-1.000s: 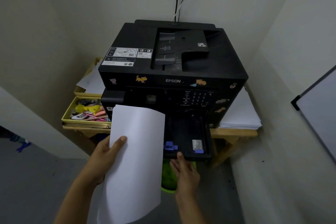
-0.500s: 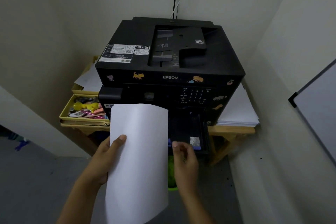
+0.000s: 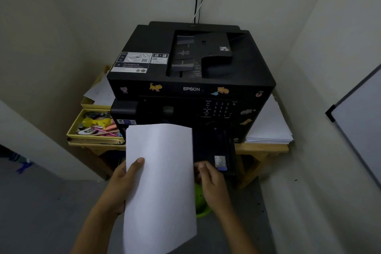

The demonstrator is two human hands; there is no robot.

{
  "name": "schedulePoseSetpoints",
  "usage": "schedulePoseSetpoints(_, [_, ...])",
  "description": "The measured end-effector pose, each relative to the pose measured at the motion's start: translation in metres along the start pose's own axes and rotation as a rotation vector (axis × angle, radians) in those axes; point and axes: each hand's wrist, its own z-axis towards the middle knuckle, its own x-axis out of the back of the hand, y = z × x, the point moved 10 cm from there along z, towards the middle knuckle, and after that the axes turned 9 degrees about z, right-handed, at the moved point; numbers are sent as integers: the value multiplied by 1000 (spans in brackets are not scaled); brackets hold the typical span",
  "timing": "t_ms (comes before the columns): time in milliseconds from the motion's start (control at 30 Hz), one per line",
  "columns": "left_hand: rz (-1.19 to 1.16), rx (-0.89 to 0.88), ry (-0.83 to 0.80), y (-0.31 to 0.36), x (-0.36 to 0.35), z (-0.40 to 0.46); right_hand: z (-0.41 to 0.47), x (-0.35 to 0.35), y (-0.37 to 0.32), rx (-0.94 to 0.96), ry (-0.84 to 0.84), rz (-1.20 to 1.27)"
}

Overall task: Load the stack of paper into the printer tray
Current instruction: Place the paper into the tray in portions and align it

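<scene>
A black Epson printer (image 3: 191, 88) stands on a wooden table, and its paper tray (image 3: 232, 150) is pulled out at the front. My left hand (image 3: 115, 189) holds a white stack of paper (image 3: 160, 181) by its left edge, thumb on top. The stack hangs tilted before the tray's left half and hides that half. My right hand (image 3: 214, 183) is at the tray's front edge with its fingers curled there, beside a blue guide (image 3: 222, 168). The paper's right edge partly covers those fingertips.
A yellow box of stationery (image 3: 94, 128) sits left of the printer, and a pile of white sheets (image 3: 268, 128) lies to its right on the table (image 3: 261, 147). A green bin (image 3: 202, 204) stands below the tray. A whiteboard (image 3: 360, 121) leans at the right, and walls are close on both sides.
My right hand rose from under the tray's front lip to the tray's front edge and curled its fingers there. The paper stack shifted slightly right, covering more of the tray.
</scene>
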Motion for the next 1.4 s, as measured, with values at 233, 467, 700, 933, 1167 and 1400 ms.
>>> schedulePoseSetpoints(233, [-59, 6, 89, -3, 35, -4, 3, 4, -7, 203, 80, -296])
schedulePoseSetpoints(467, [-76, 51, 85, 3, 21, -12, -9, -34, -26, -196, -195, 144])
schedulePoseSetpoints(700, [55, 45, 151, 18, 15, -7, -8, -27, -42, -201, -142, 395])
schedulePoseSetpoints(933, [140, 37, 154, 26, 15, -2, 3, -18, -40, -210, -152, 160])
schedulePoseSetpoints(1167, [145, 69, 178, 23, 17, -8, -3, -10, -44, -174, -144, 176])
schedulePoseSetpoints(1400, [141, 35, 302, 55, 11, -30, -14, -4, -89, -21, -59, 164])
